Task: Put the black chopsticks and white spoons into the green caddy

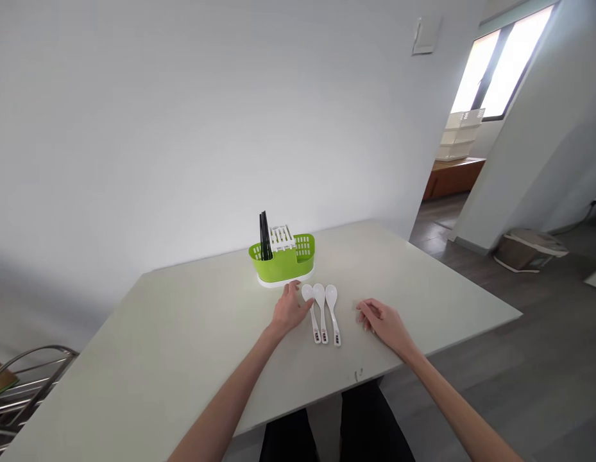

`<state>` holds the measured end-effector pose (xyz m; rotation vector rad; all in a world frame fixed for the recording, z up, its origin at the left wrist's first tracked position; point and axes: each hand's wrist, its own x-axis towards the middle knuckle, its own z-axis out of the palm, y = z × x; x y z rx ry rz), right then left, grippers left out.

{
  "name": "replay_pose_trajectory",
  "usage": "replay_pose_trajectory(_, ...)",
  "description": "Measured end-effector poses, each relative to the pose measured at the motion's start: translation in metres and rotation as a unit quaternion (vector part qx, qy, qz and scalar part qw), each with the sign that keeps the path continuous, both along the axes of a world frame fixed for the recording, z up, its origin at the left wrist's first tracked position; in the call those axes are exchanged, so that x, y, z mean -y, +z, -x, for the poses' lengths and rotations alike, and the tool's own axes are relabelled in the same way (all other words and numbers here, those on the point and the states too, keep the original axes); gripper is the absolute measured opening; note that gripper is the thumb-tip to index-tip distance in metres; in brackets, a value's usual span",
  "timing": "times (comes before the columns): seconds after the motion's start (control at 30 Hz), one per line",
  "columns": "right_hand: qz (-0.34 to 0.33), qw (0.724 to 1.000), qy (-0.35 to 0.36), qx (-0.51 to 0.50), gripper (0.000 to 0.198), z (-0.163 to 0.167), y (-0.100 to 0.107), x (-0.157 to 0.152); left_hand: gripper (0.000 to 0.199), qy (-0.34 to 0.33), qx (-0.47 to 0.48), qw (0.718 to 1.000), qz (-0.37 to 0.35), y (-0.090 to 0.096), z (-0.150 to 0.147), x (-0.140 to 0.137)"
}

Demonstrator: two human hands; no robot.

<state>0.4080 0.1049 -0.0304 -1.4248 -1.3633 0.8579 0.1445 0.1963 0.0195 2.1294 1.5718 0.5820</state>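
Both hands rest on the desk (182, 333). Left hand (289, 311), grip loose and empty, touches the nearest of three spoons (321, 312); handles point toward the person. Right hand (382, 321) lies farther right, curled, empty.

A pale table (182, 333) stands against a white wall (182, 128). Left of the table is a metal rack (23, 385). Right of the table, on the dark floor (543, 333), lies a grey cushion (528, 249). Beyond it, a wooden bench (454, 176) carries a white rack (461, 131) below a bright window (500, 64).
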Motion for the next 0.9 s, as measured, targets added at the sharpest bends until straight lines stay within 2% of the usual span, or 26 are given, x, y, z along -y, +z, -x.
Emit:
replay_pose_trajectory(0.1,-0.009,1.0,-0.001,-0.011,0.049,-0.001,-0.002,-0.002,0.065,0.003,-0.079,0.997,0.008,0.006,-0.023,-0.005)
replay_pose_trajectory(0.2,-0.016,1.0,0.002,-0.016,0.052,-0.002,-0.004,-0.004,0.063,0.012,-0.14,0.99,0.014,0.008,-0.031,-0.008)
replay_pose_trajectory(0.37,-0.02,0.999,0.004,-0.026,0.056,-0.001,-0.004,-0.005,0.057,0.022,-0.161,0.987,0.016,0.013,-0.019,-0.007)
replay_pose_trajectory(0.47,-0.028,0.999,0.01,-0.031,0.054,-0.001,-0.004,-0.005,0.044,0.026,-0.145,0.989,0.02,0.017,-0.003,-0.006)
replay_pose_trajectory(0.6,-0.036,0.999,0.008,-0.034,0.056,-0.001,-0.008,-0.007,0.018,0.03,-0.093,0.995,0.027,0.026,0.025,-0.006)
replay_pose_trajectory(0.67,-0.037,0.999,0.007,-0.033,0.057,-0.001,-0.01,-0.007,0.013,0.032,-0.054,0.998,0.028,0.035,0.041,-0.005)
replay_pose_trajectory(0.8,-0.04,0.999,0.011,-0.029,0.056,-0.002,-0.011,-0.007,0.027,0.046,0.044,0.998,0.024,0.063,0.072,-0.002)
replay_pose_trajectory(0.9,-0.043,0.999,0.011,-0.03,0.055,-0.002,-0.011,-0.006,0.041,0.084,0.211,0.974,0.001,0.092,0.092,-0.001)
